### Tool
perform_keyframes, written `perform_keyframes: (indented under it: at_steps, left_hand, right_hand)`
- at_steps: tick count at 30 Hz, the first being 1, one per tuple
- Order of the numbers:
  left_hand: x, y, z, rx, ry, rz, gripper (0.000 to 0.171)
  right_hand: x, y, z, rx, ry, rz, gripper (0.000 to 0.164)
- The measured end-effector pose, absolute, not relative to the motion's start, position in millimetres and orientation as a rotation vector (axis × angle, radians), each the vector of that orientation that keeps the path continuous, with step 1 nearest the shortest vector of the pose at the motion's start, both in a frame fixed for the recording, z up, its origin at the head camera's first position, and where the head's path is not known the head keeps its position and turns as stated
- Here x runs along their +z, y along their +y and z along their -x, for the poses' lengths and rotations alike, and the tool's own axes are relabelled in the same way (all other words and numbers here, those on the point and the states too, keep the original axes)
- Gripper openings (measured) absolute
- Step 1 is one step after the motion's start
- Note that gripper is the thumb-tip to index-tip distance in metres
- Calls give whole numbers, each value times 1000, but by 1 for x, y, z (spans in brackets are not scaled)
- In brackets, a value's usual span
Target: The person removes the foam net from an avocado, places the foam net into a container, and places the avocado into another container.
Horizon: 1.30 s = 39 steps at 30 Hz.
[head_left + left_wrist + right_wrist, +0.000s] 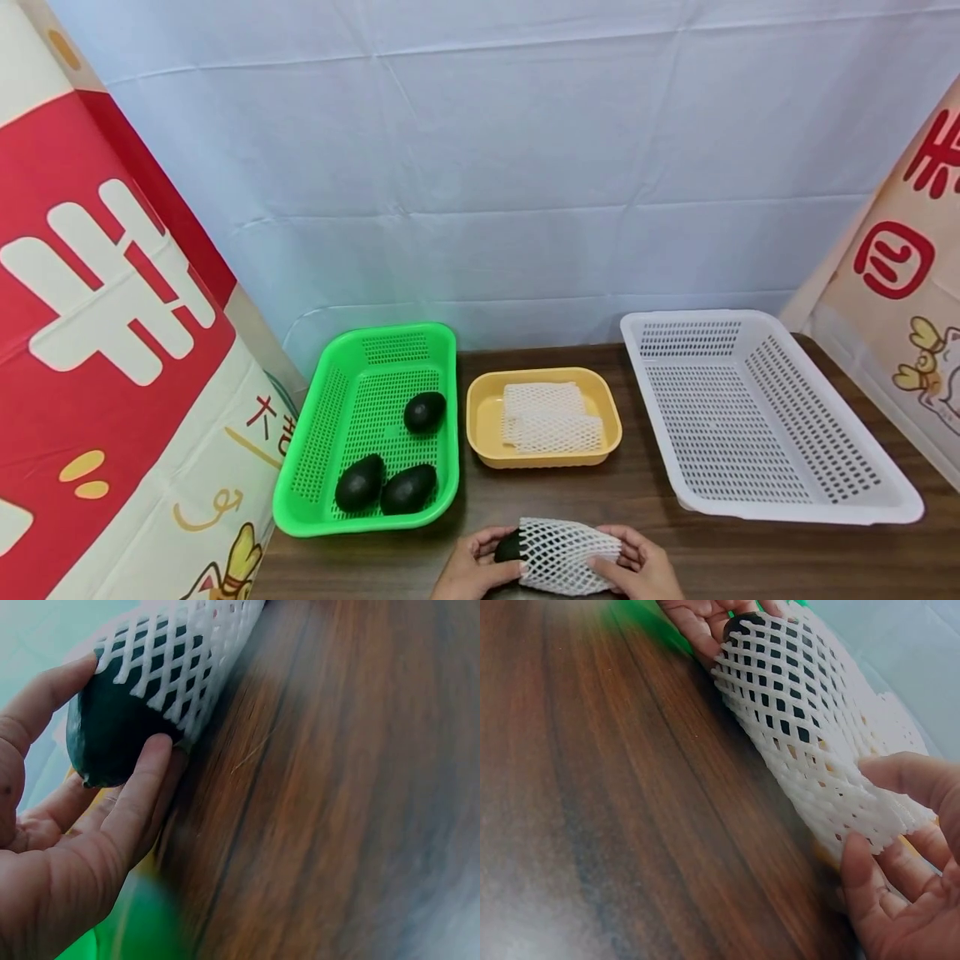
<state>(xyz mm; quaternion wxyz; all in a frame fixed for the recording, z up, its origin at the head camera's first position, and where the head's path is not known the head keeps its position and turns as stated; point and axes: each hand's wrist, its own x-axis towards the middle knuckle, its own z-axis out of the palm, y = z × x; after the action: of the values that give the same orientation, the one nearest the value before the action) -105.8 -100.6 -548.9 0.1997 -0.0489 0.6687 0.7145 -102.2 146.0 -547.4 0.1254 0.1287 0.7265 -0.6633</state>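
Near the table's front edge, my left hand [477, 564] grips a dark avocado [112, 735] by its bare end, thumb and fingers on opposite sides. A white foam net sleeve [564, 554] covers the rest of the avocado. My right hand [911, 862] pinches the far end of that sleeve between thumb and fingers. Through the mesh in the right wrist view, the dark skin shows in the half toward my left hand, while the part by my right hand is flattened with no avocado inside.
At left, a green basket [300, 467] holds several avocados, among them one avocado [424, 412] lying apart. A yellow tray [483, 417] in the middle carries more foam net sleeves [555, 425]. The white basket [660, 417] stands at right on the brown wooden table [720, 558].
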Motion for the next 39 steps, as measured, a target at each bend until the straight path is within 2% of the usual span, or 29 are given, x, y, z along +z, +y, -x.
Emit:
perform_keyframes:
  at_steps: [9, 18, 24, 31, 39]
  left_hand:
    - [-551, -107, 104, 1991, 2038, 199, 45]
    - [-547, -118, 95, 2187, 1750, 365, 51]
    - [-540, -123, 92, 2165, 1782, 325, 48]
    - [-510, -128, 92, 2146, 1860, 200, 46]
    - [-485, -126, 102, 2297, 1802, 92, 49]
  right_hand:
    - [-548, 146, 99, -2145, 2011, -509, 52]
    - [-541, 153, 92, -2198, 1995, -662, 64]
    - [-532, 157, 95, -2276, 1945, -571, 66]
    - [-518, 154, 106, -2444, 1877, -401, 63]
    - [-563, 166, 140, -2675, 1853, -49, 62]
